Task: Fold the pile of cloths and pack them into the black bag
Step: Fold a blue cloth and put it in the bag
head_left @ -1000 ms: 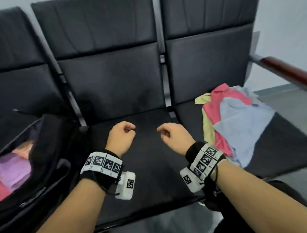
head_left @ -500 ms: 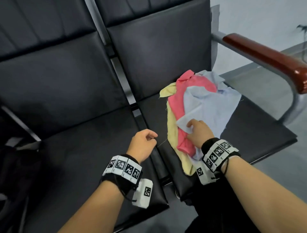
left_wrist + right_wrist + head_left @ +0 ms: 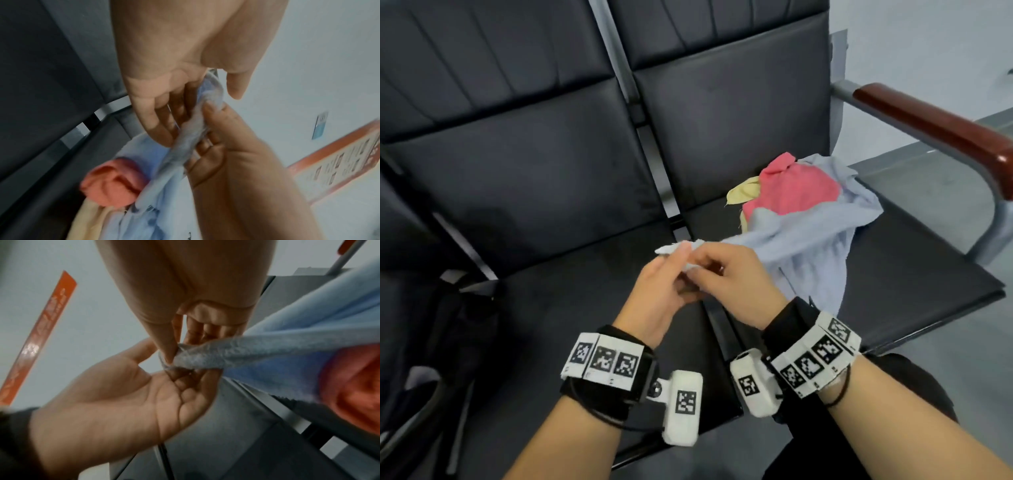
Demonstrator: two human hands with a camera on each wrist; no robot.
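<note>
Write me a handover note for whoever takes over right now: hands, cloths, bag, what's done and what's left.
Right hand: pinches a corner of the light blue cloth, pulling it off the pile toward the middle seat.
Left hand: fingers loosely extended at the same corner; a firm grip is not visible.
Pile: red cloth and yellow cloth lie unfolded on the right seat, under the blue one's far end.
Black bag: on the left seat; its inside is not visible.
Done: blue cloth picked up.
Left: fold it, then the red and yellow, and pack all of them into the bag.
</note>
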